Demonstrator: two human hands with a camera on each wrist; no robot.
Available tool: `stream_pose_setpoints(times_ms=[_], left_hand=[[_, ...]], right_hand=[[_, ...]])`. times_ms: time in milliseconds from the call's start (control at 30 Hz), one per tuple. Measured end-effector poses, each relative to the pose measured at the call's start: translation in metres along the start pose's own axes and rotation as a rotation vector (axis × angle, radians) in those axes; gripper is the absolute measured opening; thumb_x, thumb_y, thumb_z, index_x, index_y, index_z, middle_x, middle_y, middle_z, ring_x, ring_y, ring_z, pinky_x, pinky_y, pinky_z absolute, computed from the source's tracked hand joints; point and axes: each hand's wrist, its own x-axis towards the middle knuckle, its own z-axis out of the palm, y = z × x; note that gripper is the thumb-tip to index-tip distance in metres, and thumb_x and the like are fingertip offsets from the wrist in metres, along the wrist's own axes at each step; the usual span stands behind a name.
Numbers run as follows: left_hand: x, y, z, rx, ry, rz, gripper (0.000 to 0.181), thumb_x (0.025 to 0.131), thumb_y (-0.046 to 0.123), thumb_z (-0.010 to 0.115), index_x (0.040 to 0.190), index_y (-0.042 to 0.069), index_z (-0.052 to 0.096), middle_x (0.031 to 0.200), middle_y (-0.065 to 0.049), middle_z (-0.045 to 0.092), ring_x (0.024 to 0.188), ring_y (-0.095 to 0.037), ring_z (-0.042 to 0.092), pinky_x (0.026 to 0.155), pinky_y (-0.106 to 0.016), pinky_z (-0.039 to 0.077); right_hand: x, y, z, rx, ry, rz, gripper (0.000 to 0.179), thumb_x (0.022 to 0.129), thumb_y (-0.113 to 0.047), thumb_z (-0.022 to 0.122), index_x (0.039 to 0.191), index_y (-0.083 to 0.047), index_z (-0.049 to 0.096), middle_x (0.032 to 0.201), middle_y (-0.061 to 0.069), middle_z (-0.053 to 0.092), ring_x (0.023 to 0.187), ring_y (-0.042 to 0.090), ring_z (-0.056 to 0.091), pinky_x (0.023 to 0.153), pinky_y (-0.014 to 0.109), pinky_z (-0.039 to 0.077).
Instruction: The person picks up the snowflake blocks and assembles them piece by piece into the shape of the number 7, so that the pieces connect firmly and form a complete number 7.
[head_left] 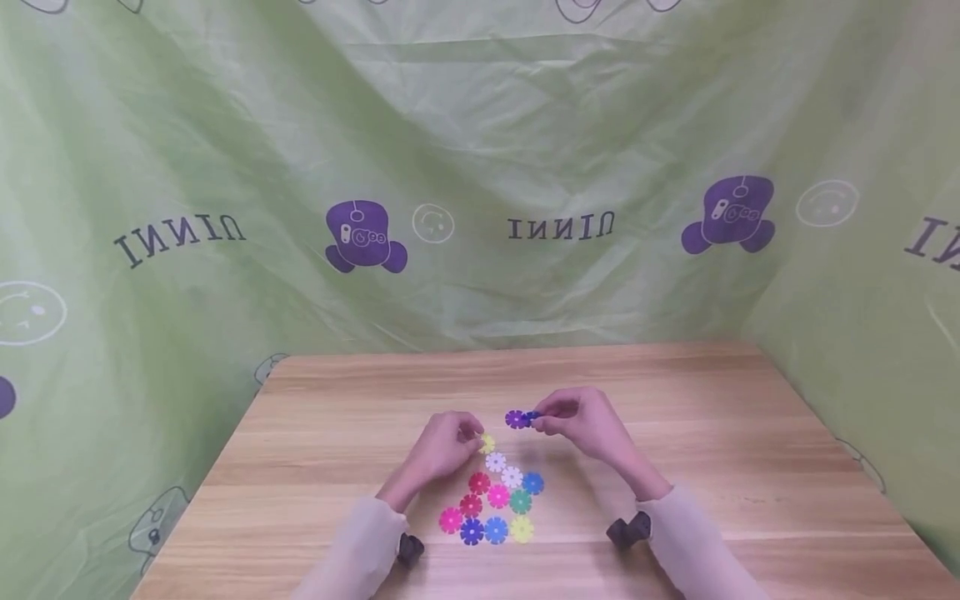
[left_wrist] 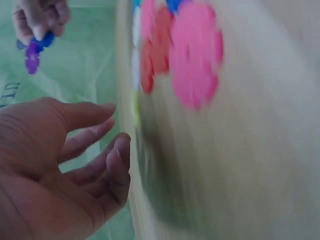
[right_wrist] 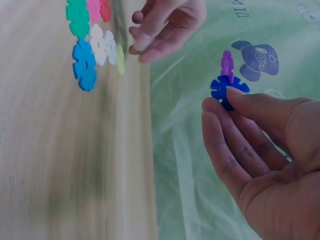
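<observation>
Between thumb and fingers, my right hand [head_left: 588, 423] pinches a dark blue snowflake disc [right_wrist: 218, 89] above the table. A purple snowflake disc [head_left: 515, 419] is joined to it at an angle, as the right wrist view shows. My left hand [head_left: 442, 446], its fingers loosely bent with a gap between thumb and fingertips [left_wrist: 120, 150], is beside a yellow snowflake disc [head_left: 487, 443] and holds nothing. That yellow disc lies at the far end of a group on the table, next to a white snowflake disc [head_left: 496, 462].
Nearer the front, the group has red [head_left: 479, 482], pink [head_left: 498, 497], green [head_left: 521, 501], light blue [head_left: 533, 482] and dark blue discs [head_left: 472, 532]. The wooden table [head_left: 300, 467] meets a green printed curtain [head_left: 480, 283] behind. Dark wrist devices [head_left: 628, 531] sit at both cuffs.
</observation>
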Motion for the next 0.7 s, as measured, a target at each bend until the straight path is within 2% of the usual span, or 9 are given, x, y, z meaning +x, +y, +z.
stream_pose_setpoints(times_ms=[200, 300, 500, 700], left_hand=[[0.015, -0.008, -0.011, 0.118, -0.170, 0.087, 0.031, 0.089, 0.013, 0.082, 0.119, 0.011, 0.076, 0.108, -0.005, 0.073, 0.094, -0.016, 0.067, 0.090, -0.040, 0.061], [0.021, -0.013, -0.015, 0.118, -0.236, 0.107, 0.031, 0.090, 0.012, 0.081, 0.121, 0.012, 0.076, 0.109, -0.003, 0.071, 0.095, -0.015, 0.065, 0.090, -0.038, 0.060], [0.028, -0.020, -0.018, 0.085, -0.263, 0.076, 0.026, 0.089, 0.013, 0.082, 0.114, 0.013, 0.078, 0.103, 0.000, 0.069, 0.088, -0.013, 0.061, 0.080, -0.031, 0.057], [0.032, -0.021, -0.016, 0.061, -0.276, 0.074, 0.022, 0.086, 0.011, 0.084, 0.107, 0.010, 0.076, 0.094, -0.001, 0.070, 0.083, -0.014, 0.063, 0.078, -0.029, 0.057]], right_hand=[[0.001, 0.000, -0.002, 0.009, 0.009, -0.002, 0.014, 0.088, -0.010, 0.084, 0.101, -0.010, 0.080, 0.093, 0.005, 0.081, 0.086, 0.017, 0.078, 0.081, 0.036, 0.066], [0.001, 0.000, -0.001, 0.013, -0.002, -0.005, 0.014, 0.088, -0.011, 0.084, 0.102, -0.010, 0.080, 0.094, 0.005, 0.081, 0.086, 0.017, 0.078, 0.082, 0.037, 0.066], [0.002, 0.000, 0.001, 0.024, -0.027, -0.017, 0.015, 0.088, -0.012, 0.083, 0.102, -0.009, 0.080, 0.095, 0.007, 0.081, 0.086, 0.017, 0.078, 0.084, 0.044, 0.066], [0.001, 0.002, 0.001, 0.009, -0.029, -0.008, 0.014, 0.088, -0.013, 0.083, 0.102, -0.010, 0.080, 0.094, 0.006, 0.081, 0.084, 0.016, 0.078, 0.080, 0.034, 0.064]])
